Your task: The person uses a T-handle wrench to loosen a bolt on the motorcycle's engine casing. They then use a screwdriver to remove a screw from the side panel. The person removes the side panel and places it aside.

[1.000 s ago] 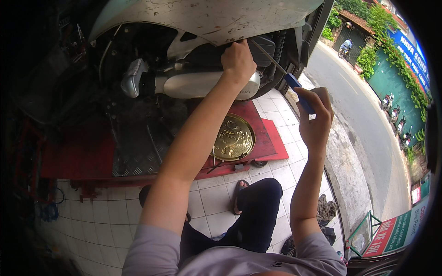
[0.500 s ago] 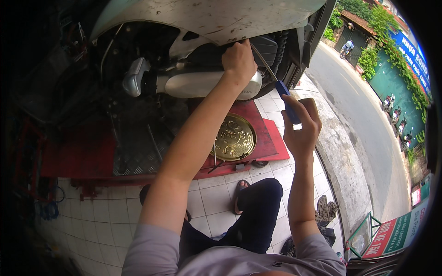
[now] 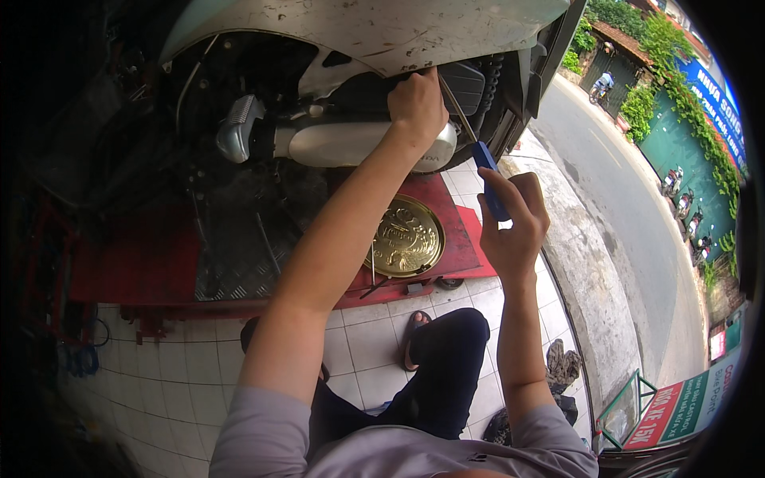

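A scooter's pale body panel (image 3: pixel 398 32), scuffed along its lower edge, spans the top of the view. My left hand (image 3: pixel 418 107) is up against that edge, its fingers curled closed and their tips partly hidden; what they grip cannot be made out. Lower and to the right, my right hand (image 3: pixel 516 225) is closed around the blue handle of a screwdriver (image 3: pixel 485 163). Its metal shaft slants up and left to the panel's edge, right beside my left fingers, and the tip is out of sight. Below my left hand lies the scooter's silver exhaust cover (image 3: pixel 343 146).
The scooter stands over a red lift platform (image 3: pixel 446 231) carrying a round gold-coloured tray (image 3: pixel 414 247) with thin tools on it. White floor tiles (image 3: pixel 358 342) lie beneath me. Dark crumpled cloth (image 3: pixel 562 366) is by my right arm. A street (image 3: pixel 606 175) runs along the right.
My right hand and the screwdriver handle have shifted slightly left, so the screwdriver stands a little steeper. The left hand stays at the panel's edge.
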The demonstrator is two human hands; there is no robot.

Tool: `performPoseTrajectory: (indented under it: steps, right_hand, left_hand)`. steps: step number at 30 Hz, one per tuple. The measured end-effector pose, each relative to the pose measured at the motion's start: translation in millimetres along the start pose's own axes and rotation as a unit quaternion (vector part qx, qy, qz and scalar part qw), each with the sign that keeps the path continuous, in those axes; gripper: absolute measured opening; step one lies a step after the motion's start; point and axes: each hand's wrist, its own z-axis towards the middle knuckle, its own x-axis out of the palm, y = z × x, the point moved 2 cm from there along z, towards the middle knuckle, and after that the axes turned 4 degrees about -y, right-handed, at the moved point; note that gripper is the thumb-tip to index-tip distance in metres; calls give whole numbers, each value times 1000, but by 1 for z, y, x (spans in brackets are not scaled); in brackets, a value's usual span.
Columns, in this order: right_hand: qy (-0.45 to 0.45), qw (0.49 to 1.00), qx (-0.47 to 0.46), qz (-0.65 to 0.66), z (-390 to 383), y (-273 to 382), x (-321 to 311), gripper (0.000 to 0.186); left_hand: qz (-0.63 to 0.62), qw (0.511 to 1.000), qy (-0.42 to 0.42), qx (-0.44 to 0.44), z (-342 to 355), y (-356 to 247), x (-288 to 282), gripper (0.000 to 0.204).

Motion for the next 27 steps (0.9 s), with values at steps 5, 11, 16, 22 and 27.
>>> performPoseTrajectory:
  steps: [5, 11, 16, 22, 27]
  right_hand:
    - [5, 1000, -16, -21, 16, -10, -16, 42]
    - [0, 1000, -1, 20, 34, 0, -17, 34]
    - [-101, 993, 59, 29, 34, 3, -1, 24]
    - [-189, 977, 83, 46, 37, 10, 9, 19]
    - [-96, 993, 38, 62, 30, 23, -5, 42]
  left_hand:
    - [4, 1000, 6, -1, 0, -3, 1, 39]
    - [-9, 1000, 4, 3, -6, 0, 7, 56]
    - [-367, 930, 10, 7, -56, -10, 13, 55]
    - [-904, 343, 251, -45, -93, -36, -21, 26]
    - [-903, 351, 236, -74, -86, -33, -16, 26]
